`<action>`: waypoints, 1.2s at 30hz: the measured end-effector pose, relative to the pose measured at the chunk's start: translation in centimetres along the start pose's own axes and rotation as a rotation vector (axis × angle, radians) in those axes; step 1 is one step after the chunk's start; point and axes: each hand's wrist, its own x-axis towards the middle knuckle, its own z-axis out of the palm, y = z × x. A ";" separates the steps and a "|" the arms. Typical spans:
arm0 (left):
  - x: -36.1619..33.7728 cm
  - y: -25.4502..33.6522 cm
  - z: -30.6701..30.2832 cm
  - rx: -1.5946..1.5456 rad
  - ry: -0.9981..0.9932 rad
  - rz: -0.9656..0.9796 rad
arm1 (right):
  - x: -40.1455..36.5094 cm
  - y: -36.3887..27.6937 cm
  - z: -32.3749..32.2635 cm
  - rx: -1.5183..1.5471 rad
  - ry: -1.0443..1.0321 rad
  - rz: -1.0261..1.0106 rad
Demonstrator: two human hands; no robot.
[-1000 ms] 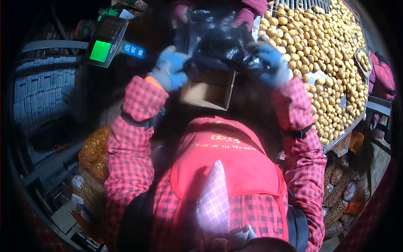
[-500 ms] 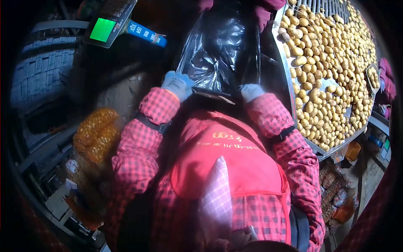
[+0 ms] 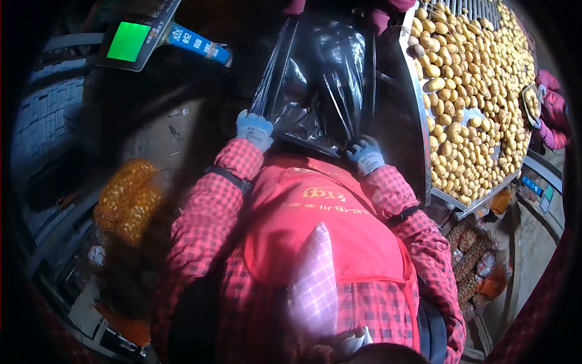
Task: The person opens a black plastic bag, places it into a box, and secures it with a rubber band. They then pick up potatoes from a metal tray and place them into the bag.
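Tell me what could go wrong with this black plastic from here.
The black plastic has tight creases running toward the left hand and right hand, so pulling harder might tear it. Its edge could also slip from the gloved fingers. And another person's hand is at the far end, so uneven pulling might skew it.

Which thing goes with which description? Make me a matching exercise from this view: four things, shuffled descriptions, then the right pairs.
Things
1. Black plastic
2. Scale display
3. Loose potatoes
4. Mesh sack

Descriptions
A. Spread in a broad layer at the picture's right
B. Orange-yellow, low at the picture's left
C. In the grip of the left hand and right hand
D. Lit bright green

Pairs: 1-C, 2-D, 3-A, 4-B
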 end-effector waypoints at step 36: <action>-0.1 -2.7 12.3 -0.412 0.264 -0.152 | 3.9 -3.7 1.0 0.134 -0.078 -0.101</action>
